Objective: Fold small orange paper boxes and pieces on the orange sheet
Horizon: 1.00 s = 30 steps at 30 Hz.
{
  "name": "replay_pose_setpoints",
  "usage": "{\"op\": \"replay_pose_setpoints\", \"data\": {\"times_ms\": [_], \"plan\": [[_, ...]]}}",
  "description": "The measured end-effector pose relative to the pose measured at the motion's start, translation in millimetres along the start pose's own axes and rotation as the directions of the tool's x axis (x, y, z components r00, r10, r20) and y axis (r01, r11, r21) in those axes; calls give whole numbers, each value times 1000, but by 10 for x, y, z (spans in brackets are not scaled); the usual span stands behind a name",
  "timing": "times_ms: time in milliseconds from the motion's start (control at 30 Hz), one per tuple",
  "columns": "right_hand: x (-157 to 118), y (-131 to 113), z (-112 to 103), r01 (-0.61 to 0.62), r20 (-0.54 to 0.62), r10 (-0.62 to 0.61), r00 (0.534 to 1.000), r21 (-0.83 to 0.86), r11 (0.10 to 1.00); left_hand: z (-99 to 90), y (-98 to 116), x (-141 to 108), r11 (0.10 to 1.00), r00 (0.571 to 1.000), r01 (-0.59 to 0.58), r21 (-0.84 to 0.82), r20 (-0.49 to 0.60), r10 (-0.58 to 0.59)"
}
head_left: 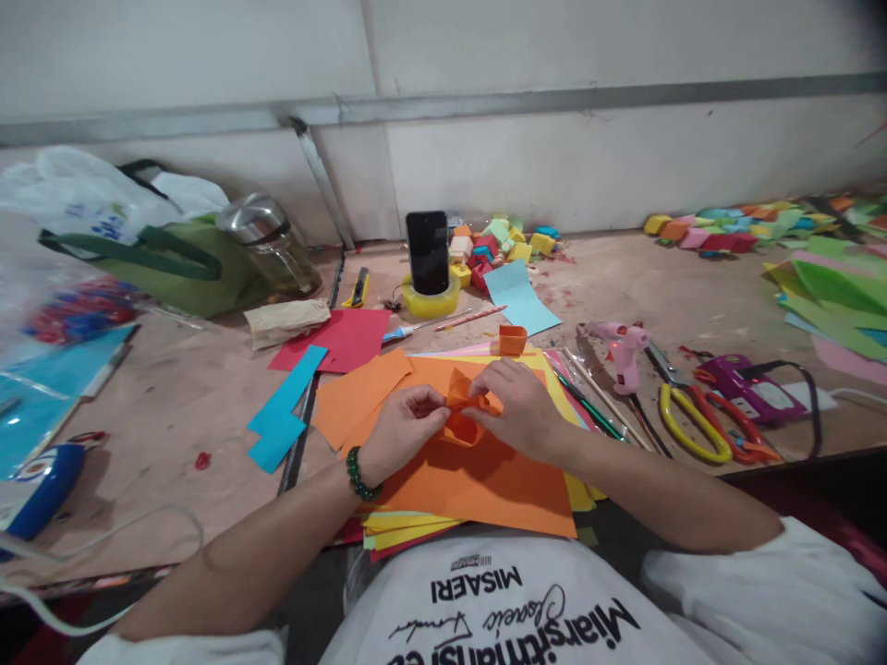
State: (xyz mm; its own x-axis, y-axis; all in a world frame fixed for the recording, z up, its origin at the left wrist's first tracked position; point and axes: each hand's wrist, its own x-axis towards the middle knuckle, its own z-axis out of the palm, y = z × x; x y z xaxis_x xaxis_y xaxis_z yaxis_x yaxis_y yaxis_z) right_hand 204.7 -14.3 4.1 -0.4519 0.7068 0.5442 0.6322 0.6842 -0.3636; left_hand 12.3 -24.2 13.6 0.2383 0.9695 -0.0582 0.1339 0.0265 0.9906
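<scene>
Both hands meet over a stack of coloured paper with an orange sheet (pixel 513 494) on top. Between them is a small folded orange paper piece (pixel 463 427), partly hidden by the fingers. My left hand (pixel 408 425), with a green bead bracelet at the wrist, pinches its left side between thumb and fingertips. My right hand (pixel 516 406) has its fingers closed on the upper right side of the same piece. Just beyond the right hand stands a small orange paper box (pixel 513 339). Loose orange paper (pixel 357 397) lies beside the left hand.
A phone (pixel 428 251) stands in a yellow tape roll (pixel 431 297), near a pile of small paper boxes (pixel 485 254). On the right lie a pink glue gun (pixel 627 356), scissors (pixel 693 422) and a purple device (pixel 752 388). Blue paper (pixel 287 406) and a bottle (pixel 273 245) are left.
</scene>
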Motion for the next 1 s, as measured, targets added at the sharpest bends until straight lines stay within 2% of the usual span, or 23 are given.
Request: {"op": "replay_pose_setpoints", "data": {"times_ms": [100,300,533,667,867,933,1000], "plan": [[18,11,-42,6,7,-7,1000,38,999,-16,2,3,999,999,-16,-44,-35,14],[17,7,-39,-21,27,19,999,82,996,13,-54,-10,996,1000,4,-92,3,-3],[20,-31,-65,19,14,-21,1000,127,992,38,-97,-14,996,1000,4,-93,-29,-7],[12,-39,-70,-19,-16,21,1000,142,990,29,-89,-33,998,998,-66,-20,-12,66],[-31,-45,14,-181,22,192,981,447,876,18,-51,-58,959,964,-265,101,41,263],[-43,-50,22,-189,42,191,981,457,869,17,-46,-61,952,957,-288,104,56,283],[-48,-55,8,-145,48,138,989,441,886,19,-43,-66,960,962,-269,83,76,263]]}}
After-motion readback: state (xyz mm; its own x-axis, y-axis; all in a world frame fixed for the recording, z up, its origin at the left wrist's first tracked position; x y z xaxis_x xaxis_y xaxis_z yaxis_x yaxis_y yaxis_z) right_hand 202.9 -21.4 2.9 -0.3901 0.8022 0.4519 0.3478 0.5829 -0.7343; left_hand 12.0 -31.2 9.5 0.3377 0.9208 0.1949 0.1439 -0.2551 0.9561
